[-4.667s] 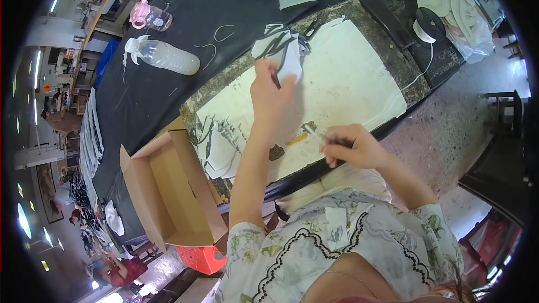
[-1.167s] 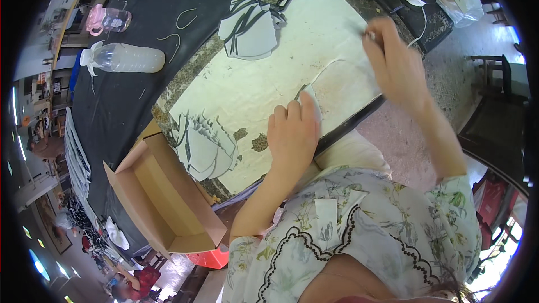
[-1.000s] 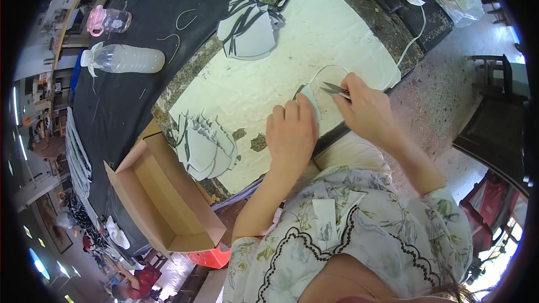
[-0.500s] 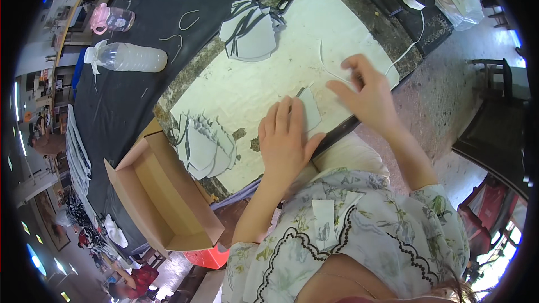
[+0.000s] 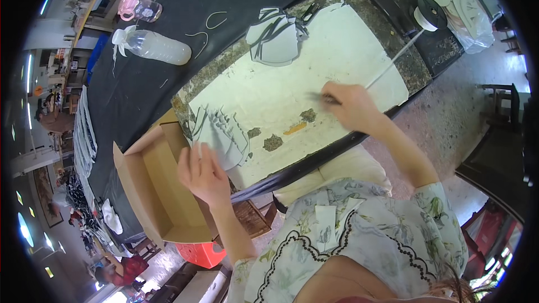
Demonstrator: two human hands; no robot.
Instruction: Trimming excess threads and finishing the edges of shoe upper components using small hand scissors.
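Left hand [image 5: 205,175], fingers spread and empty, hovers lower left by the open brown cardboard box [image 5: 151,191]; right hand [image 5: 351,106] pinches thin dark scissors [image 5: 321,98] over the cream cutting sheet [image 5: 292,78] mid-frame.

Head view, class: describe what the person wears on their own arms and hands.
Both forearms are bare, and the left hand and right hand wear no gloves. Short sleeves belong to a pale blouse printed with grey-green leaves, with dark scalloped trim at the neckline. Rings or a watch cannot be made out.
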